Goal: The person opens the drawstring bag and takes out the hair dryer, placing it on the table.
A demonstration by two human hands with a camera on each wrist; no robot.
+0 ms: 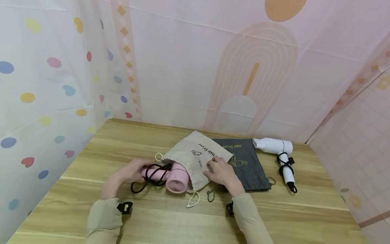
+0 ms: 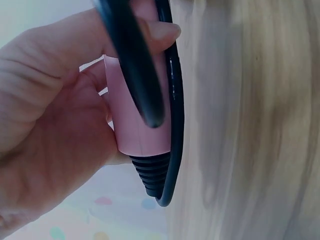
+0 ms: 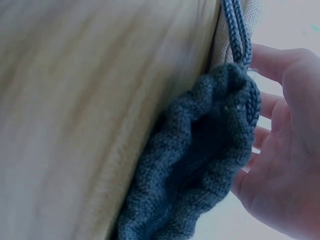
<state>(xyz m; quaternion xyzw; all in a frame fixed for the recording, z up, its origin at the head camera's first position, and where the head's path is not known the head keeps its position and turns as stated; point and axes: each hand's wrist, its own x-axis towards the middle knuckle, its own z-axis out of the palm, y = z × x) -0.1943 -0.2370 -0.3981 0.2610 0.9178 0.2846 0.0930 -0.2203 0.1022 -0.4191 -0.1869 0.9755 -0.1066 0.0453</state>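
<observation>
A pink hair dryer (image 1: 177, 180) lies partly inside the mouth of a beige drawstring bag (image 1: 195, 149) printed "Hair Dryer". My left hand (image 1: 135, 171) grips the dryer's handle (image 2: 137, 110), thumb across it, at the end where the black cord (image 2: 176, 100) comes out. Loops of that cord hang around the handle. My right hand (image 1: 221, 172) rests on the beige bag's printed side, fingers spread. Below that hand, the gathered mouth of a dark grey drawstring bag (image 3: 200, 145) shows close up in the right wrist view.
The dark grey bag lies flat behind and right of the beige one, partly covered by it. A white hair dryer (image 1: 274, 146) with its black cord wound round the handle lies at the right. Patterned curtains (image 1: 176, 67) close off the wooden table (image 1: 158, 223) at the back and sides.
</observation>
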